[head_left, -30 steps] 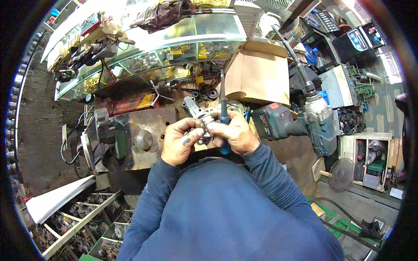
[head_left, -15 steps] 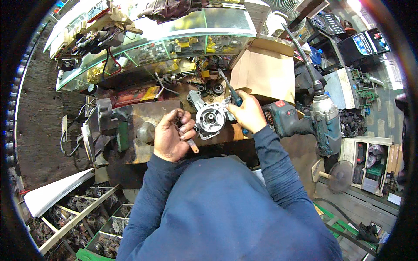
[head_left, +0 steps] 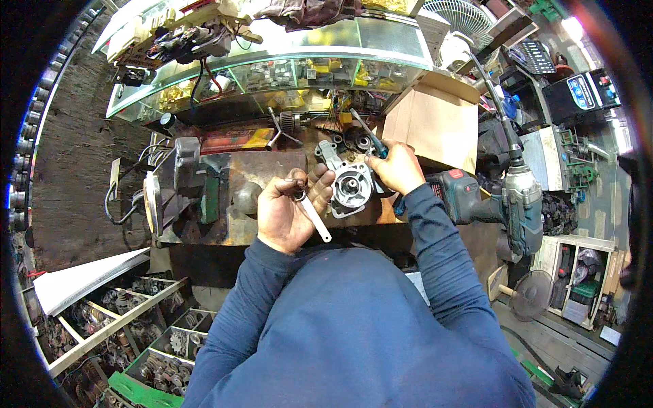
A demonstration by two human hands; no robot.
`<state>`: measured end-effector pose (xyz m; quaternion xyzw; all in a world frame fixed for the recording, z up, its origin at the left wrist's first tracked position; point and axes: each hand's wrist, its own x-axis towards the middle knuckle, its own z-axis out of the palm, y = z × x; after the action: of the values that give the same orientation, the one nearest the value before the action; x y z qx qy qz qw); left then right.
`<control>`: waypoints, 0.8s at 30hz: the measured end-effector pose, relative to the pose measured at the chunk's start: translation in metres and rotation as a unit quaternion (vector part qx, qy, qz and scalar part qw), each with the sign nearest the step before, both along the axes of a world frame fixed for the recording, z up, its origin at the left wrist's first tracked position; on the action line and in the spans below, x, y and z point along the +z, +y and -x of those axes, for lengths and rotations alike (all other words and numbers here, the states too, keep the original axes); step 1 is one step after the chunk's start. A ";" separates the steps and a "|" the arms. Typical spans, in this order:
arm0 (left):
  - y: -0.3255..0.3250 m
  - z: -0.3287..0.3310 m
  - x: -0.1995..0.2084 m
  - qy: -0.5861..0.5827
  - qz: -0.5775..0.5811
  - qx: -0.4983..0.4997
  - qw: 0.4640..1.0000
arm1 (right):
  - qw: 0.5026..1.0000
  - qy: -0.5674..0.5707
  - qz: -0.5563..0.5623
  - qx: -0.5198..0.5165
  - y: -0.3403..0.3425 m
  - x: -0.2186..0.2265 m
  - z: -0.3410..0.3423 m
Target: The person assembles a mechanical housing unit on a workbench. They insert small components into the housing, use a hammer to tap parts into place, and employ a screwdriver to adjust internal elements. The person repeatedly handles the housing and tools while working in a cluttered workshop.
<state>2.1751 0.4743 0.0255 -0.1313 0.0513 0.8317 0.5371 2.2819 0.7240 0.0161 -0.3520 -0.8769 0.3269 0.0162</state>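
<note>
My right hand (head_left: 401, 170) is wrapped round the teal handle of a screwdriver (head_left: 365, 126), whose metal shaft points away from me. Right beside it, a round aluminium housing (head_left: 342, 193) rests near the bench's front edge, its open face up with a shaft end in the centre. To the left of the housing, my left hand (head_left: 289, 214) is palm up. Thumb and index finger pinch a pale flat strip with a hole at its end (head_left: 317, 220), while the other fingers are partly stretched. Its far end is hidden by the fingers.
A cordless impact wrench (head_left: 520, 204) with a long extension lies right of my right arm. Behind the housing are a cardboard box (head_left: 435, 122), a three-armed metal tool (head_left: 279, 132) and a glass parts case (head_left: 272, 81). Divided trays of parts (head_left: 163, 367) stand lower left.
My left hand has opened its outer fingers and turned the pale strip so more of it shows. The whole view has shifted a little; my right hand keeps its hold on the screwdriver.
</note>
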 end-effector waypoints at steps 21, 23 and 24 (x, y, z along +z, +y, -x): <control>0.049 -0.008 0.011 0.063 0.137 0.098 0.984 | 0.866 0.084 0.492 -0.013 -0.089 0.064 -0.059; 0.047 0.005 0.012 0.002 0.119 0.103 0.988 | 0.881 0.049 0.471 -0.026 -0.081 0.070 -0.072; 0.044 0.012 0.012 -0.040 0.097 0.083 0.991 | 0.865 0.103 0.489 -0.049 -0.077 0.073 -0.080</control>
<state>2.1626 0.5185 0.0376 -0.2198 0.0985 0.8586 0.4526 2.3617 0.6470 0.0888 -0.3213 -0.5797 0.7470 -0.0523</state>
